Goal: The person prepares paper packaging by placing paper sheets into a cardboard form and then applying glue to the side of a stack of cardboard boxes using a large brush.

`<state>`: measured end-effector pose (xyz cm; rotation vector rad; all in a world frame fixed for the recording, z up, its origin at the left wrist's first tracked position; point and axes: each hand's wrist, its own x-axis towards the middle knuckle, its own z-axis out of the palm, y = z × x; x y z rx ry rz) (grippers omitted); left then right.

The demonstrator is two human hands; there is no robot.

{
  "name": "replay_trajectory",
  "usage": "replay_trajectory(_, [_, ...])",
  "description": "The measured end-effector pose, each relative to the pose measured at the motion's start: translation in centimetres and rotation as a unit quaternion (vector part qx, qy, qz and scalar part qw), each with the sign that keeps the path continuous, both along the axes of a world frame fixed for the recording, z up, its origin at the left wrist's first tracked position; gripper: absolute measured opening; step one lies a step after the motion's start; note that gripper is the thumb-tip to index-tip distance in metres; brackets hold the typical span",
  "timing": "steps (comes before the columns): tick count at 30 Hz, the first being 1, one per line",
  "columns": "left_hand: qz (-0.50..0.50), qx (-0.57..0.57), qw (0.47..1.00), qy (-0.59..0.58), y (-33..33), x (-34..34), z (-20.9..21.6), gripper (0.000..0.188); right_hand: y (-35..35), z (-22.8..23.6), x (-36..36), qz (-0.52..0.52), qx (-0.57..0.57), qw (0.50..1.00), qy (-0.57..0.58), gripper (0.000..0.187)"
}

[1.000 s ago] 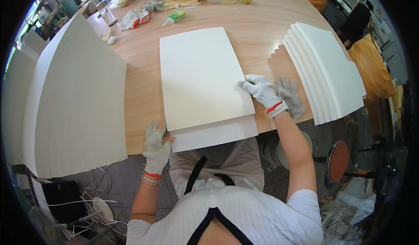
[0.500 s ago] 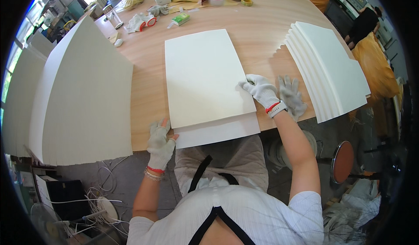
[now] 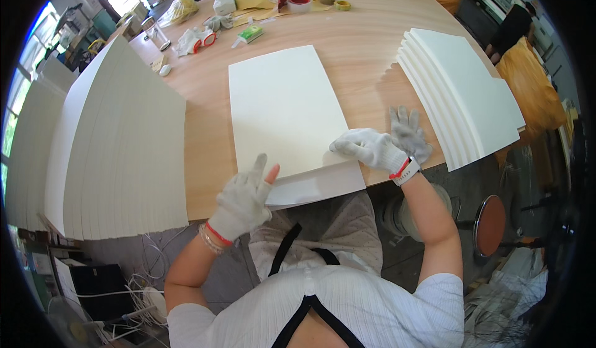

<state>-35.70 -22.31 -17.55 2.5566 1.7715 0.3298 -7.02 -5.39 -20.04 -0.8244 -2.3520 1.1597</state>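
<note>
A large off-white sheet (image 3: 285, 106) lies on the table in front of me, over another white sheet (image 3: 320, 185) whose near strip sticks out past the table edge. My left hand (image 3: 243, 205), in a white knitted glove with the thumb tip bare, is over the near left corner, index finger and thumb stretched apart. It covers that corner, so contact is hard to judge. At the near right corner, my gloved right hand (image 3: 369, 149) has its fingers pressed together on the upper sheet's edge. Beside it lies a loose grey-white glove (image 3: 408, 134).
Tall stacked white sheets (image 3: 124, 143) stand at the left. A fanned pile of white sheets (image 3: 462, 93) lies at the right. Toward the back are red-rimmed gloves (image 3: 197, 40), a green packet (image 3: 250, 34) and tape rolls (image 3: 299, 3). A round stool (image 3: 489, 225) stands right; a person (image 3: 512, 31) is farther off.
My left hand has moved up and right from the table edge onto the sheets' near left corner. My right hand has slid down the right edge toward the near corner.
</note>
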Motion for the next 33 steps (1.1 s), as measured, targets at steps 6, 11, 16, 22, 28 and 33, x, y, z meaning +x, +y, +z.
replay_trajectory(6, [0.094, -0.025, 0.971, -0.219, 2.3, -3.1, -3.0, 0.015, -0.1, -1.0, 0.1, -0.015, -0.028, 0.999, -0.001, 0.032])
replay_trajectory(11, [0.270, -0.138, 0.909, -0.285, 3.6, -2.4, -2.6, 0.015, -1.6, -0.8, -2.3, -0.166, 0.025, 0.978, -0.123, 0.026])
replay_trajectory(16, [0.227, -0.197, 0.944, -0.138, 5.4, -3.5, -1.4, 0.044, -1.4, -0.6, -2.3, -0.172, 0.010, 0.974, -0.146, 0.028])
replay_trajectory(22, [-0.225, -0.065, 0.916, 0.326, 13.1, 2.8, 1.0, 0.091, -0.2, -2.4, -1.0, -0.190, 0.162, 0.963, -0.103, 0.037])
replay_trajectory(28, [-0.269, -0.244, 0.859, 0.360, 15.4, 5.0, 4.3, 0.102, 0.4, -2.3, 11.5, -0.280, 0.203, 0.922, -0.173, 0.031])
replay_trajectory(33, [-0.158, -0.315, 0.894, 0.277, 15.4, 4.2, 3.9, 0.104, -3.8, 1.1, -3.4, 0.076, 0.213, 0.970, 0.088, 0.016])
